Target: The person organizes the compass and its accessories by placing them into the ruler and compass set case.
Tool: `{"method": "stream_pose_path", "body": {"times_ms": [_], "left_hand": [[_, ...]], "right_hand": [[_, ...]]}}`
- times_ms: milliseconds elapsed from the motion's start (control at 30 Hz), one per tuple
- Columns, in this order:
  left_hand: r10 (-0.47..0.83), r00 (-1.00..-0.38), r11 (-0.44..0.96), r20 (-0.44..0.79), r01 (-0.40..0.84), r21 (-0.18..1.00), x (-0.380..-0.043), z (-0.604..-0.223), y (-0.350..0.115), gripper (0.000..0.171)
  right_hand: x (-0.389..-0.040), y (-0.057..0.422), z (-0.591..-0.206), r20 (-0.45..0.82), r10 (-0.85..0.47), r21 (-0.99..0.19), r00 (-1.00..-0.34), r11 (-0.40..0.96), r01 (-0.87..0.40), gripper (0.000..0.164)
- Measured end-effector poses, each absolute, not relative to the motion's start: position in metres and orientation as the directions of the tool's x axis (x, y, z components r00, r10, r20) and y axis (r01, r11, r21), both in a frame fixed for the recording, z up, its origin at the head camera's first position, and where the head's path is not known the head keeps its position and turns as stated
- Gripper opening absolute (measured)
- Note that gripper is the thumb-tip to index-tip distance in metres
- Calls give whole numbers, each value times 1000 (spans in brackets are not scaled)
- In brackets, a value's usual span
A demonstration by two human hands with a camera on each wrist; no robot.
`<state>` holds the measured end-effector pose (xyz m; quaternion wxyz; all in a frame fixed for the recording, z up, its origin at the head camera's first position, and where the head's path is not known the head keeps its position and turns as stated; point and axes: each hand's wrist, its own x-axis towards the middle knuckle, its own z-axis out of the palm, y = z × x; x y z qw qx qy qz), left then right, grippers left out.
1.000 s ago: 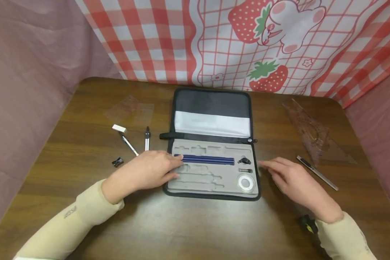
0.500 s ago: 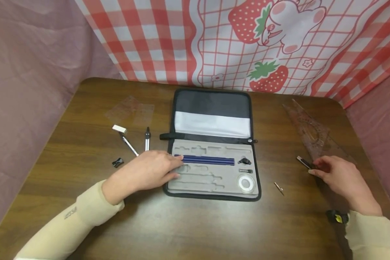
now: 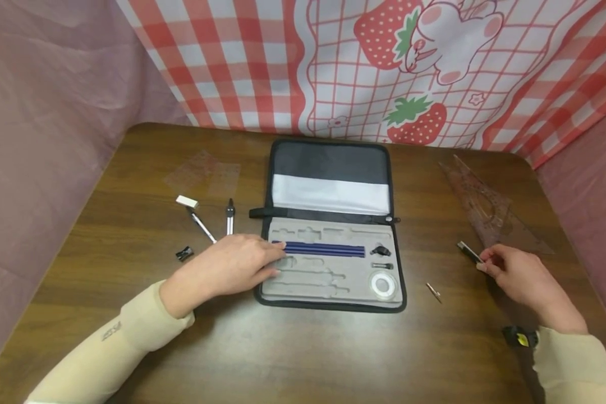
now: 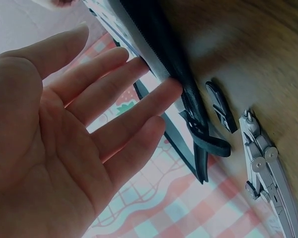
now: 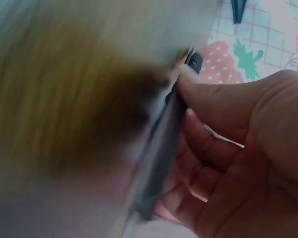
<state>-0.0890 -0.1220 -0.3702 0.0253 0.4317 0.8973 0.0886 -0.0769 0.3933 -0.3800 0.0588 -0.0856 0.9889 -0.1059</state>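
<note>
A black zip case (image 3: 353, 272) lies unfolded, its grey foam bed holding blue pencils (image 3: 328, 249), a small black part (image 3: 380, 251), a little tube (image 3: 382, 265) and a white ring-shaped roll (image 3: 382, 285). My left hand (image 3: 232, 264) rests at the case's left edge, fingertips over the pencils' ends; its fingers are extended in the left wrist view. At the far right, my right hand (image 3: 522, 280) pinches a slim snap-off utility knife (image 3: 467, 251) between thumb and fingers. The right wrist view shows the knife's dark body (image 5: 164, 153), blurred.
Left of the case lie an eraser (image 3: 186, 201), a sharpener (image 3: 184, 253), a compass (image 3: 230, 216) and a pen-like tool (image 3: 202, 225). Clear rulers (image 3: 224, 178) lie behind them. Transparent set squares (image 3: 485, 207) are at right; a small pointed metal piece (image 3: 433, 292) lies nearer the case.
My right hand has moved right from beside the case to the knife, gripped it and shifted it slightly left. The small metal piece has come into view. The left hand has stayed put.
</note>
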Motion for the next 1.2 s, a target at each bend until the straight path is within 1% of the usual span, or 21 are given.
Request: {"method": "stream_pose_path", "body": {"times_ms": [133, 233, 333, 400, 500, 633, 667, 733, 833, 900, 1000, 1067, 1200], "left_hand": [[778, -628, 612, 26, 767, 191, -90, -370, -121, 37], [779, -627, 612, 25, 767, 194, -91, -370, -120, 37], [782, -623, 607, 34, 773, 185, -93, -370, -119, 37], [786, -616, 602, 39, 779, 174, -94, -369, -119, 36], [800, -598, 585, 50, 796, 158, -98, -366, -118, 32], [822, -561, 545, 100, 825, 147, -103, -360, -117, 25], [828, -550, 534, 112, 833, 144, -105, -359, -116, 25], [840, -530, 515, 115, 846, 138, -110, -355, -111, 29], [859, -509, 499, 60, 858, 124, -117, -350, -101, 41], [863, -505, 505, -25, 857, 105, -120, -348, -93, 49], [854, -496, 511, -159, 856, 78, -123, -348, -81, 57], [838, -493, 520, -233, 851, 71, -124, -350, -74, 62], [818, -491, 534, -300, 842, 77, -126, -353, -67, 68]], "right_hand": [[-78, 379, -379, 51, -292, -249, -955, 922, -295, 16], [-82, 365, -376, 96, -370, -256, -924, 888, -382, 13], [-88, 350, -370, 77, -413, -260, -907, 870, -418, 12], [-93, 338, -366, 31, -417, -278, -908, 869, -409, 13], [-101, 317, -362, 5, -443, -296, -896, 855, -425, 17], [-110, 287, -359, 16, -531, -306, -847, 804, -510, 28], [-112, 280, -359, 16, -553, -307, -833, 790, -530, 30], [-116, 264, -359, 29, -587, -298, -809, 767, -568, 34], [-122, 242, -361, 68, -621, -265, -781, 743, -615, 32], [-125, 229, -363, 103, -634, -223, -766, 736, -639, 27], [-127, 216, -366, 139, -644, -169, -753, 733, -658, 22], [-127, 209, -367, 138, -642, -139, -754, 741, -656, 20], [-130, 201, -367, 96, -634, -129, -767, 756, -641, 21]]}}
